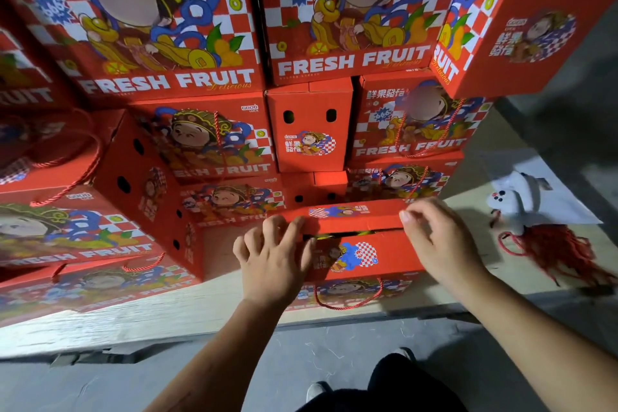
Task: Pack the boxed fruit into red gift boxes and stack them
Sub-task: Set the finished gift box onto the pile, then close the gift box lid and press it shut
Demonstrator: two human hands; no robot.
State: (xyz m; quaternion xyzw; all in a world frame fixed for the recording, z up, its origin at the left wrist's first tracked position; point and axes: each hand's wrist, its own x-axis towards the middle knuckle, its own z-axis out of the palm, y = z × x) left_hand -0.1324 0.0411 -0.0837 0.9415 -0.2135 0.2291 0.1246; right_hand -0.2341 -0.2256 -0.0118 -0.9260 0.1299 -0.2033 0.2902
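Box (354, 251) sits at 6 o'clock of the stack (207, 77), flaps gapped. Left hand (271, 254) presses with spread fingers, right hand (434, 237) loosely curled, gripping nothing. I'd push both flaps evenly until flush.

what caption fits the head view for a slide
Both hands, left hand and right hand, press the top flaps of a red gift box beside stacked boxes.

To your right, a white sheet (548, 191) is lying on the grey concrete floor (334, 354), with a white glove (515, 201) resting on it beside a tangle of red cord (561, 251); your black trousers (401, 388) and light shoes (316, 391) are showing below
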